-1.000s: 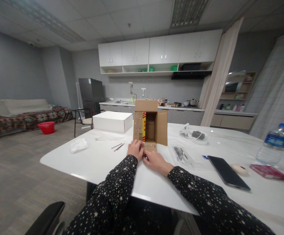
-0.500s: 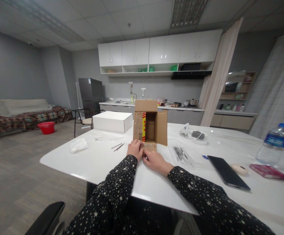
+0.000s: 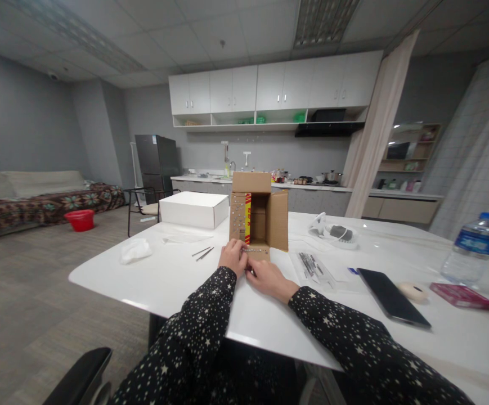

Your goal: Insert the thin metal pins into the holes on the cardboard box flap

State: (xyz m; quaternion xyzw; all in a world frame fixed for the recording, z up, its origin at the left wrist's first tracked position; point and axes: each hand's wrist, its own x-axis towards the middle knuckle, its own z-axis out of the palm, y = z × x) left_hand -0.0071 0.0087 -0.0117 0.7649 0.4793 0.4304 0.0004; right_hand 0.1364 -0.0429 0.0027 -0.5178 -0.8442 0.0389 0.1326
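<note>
A brown cardboard box [image 3: 278,222] stands with its open side towards me and its flaps spread. Small shiny dots cover its left flap [image 3: 238,216], beside a yellow and red strip [image 3: 247,219]. A row of similar dots crosses the lower flap [image 3: 261,254], which lies towards me. My left hand [image 3: 233,257] rests at the left end of that lower flap with its fingers curled. Close against it, my right hand [image 3: 267,275] has thumb and finger pressed together at the flap's near edge. Whatever lies between the fingertips is too small or hidden to make out.
Left of the hands lie thin metal tools [image 3: 203,253] and a crumpled white tissue [image 3: 135,251]. A white box [image 3: 193,209] stands behind them. To the right are a clear pouch of tools [image 3: 312,267], a phone [image 3: 391,297], a pink box [image 3: 462,296] and a water bottle [image 3: 472,247].
The fingers of my left hand have shifted very slightly up along the flap. My right hand and the cardboard box look the same as before.
</note>
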